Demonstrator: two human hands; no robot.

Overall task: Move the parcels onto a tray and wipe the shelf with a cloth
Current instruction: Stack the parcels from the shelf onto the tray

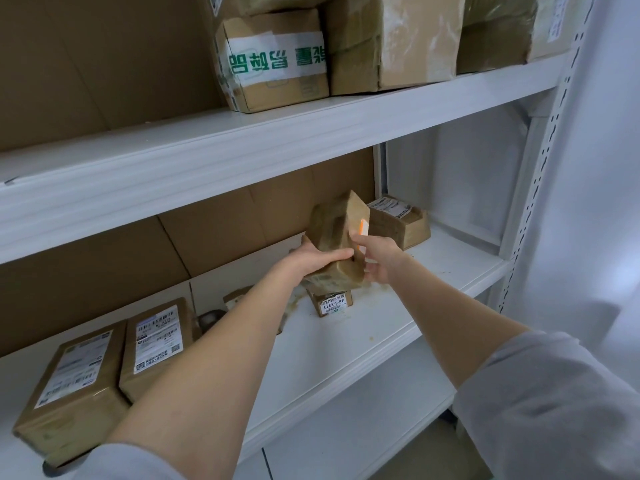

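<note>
White shelf (381, 306), parcel (334, 233) between left hand (311, 259), right hand (379, 259)

Pale grey sleeves on both arms here. The left sleeve (145, 462) shows soft, smooth fabric at the bottom edge; the right sleeve (554, 410) is roomier, lightly creased, its cuff ending above a bare forearm. And the left hand (311, 261) and right hand (381, 263) are bare too.

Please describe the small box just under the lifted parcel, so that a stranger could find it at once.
Look at the middle shelf, near its centre, below the left hand and right hand gripping a taped parcel. The small box stands on a stained patch; it alone shows a front label with big digits starting 48-3.
</note>
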